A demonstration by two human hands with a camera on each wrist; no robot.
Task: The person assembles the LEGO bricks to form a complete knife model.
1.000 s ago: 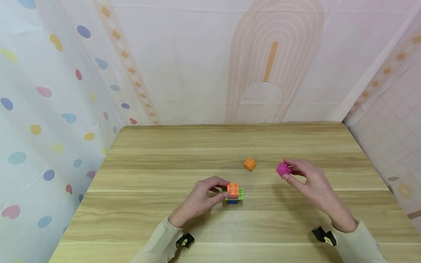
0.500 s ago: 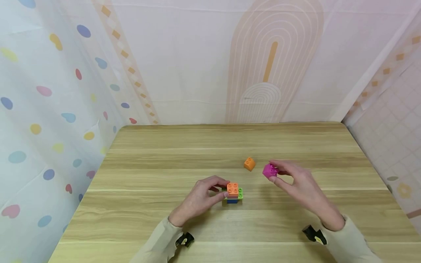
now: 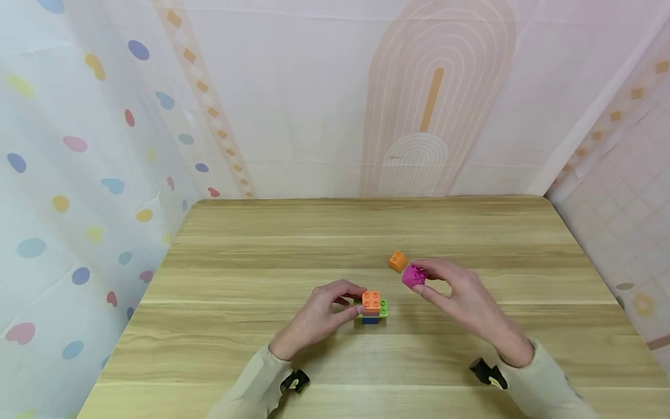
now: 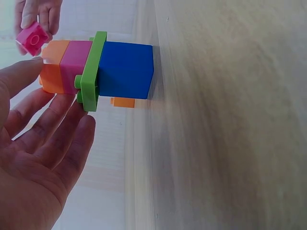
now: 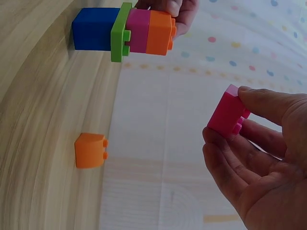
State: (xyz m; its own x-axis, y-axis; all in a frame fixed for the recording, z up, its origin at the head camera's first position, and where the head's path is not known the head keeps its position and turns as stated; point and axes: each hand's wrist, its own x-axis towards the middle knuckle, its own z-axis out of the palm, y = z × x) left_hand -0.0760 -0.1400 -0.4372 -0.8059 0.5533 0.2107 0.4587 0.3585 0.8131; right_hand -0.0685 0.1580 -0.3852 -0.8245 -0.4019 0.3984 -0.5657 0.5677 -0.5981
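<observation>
The left hand (image 3: 316, 319) pinches the orange top brick (image 4: 52, 67) of an upright stack (image 3: 371, 312) on the wooden table (image 3: 272, 233) — blue brick (image 4: 125, 69) lowest, then green plate (image 4: 92, 72), pink brick (image 4: 75, 62), orange. The right hand (image 3: 468, 294) grasps a magenta brick (image 3: 413, 277) between thumb and fingers, raised and tilted, apart from the stack — near a sloped orange brick (image 3: 398, 261) on the table.

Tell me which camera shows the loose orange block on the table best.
The right wrist view: the loose orange block appears largest, its side unobstructed. The head view shows it small, from above; the left wrist view shows only part, behind the blue block.
</observation>
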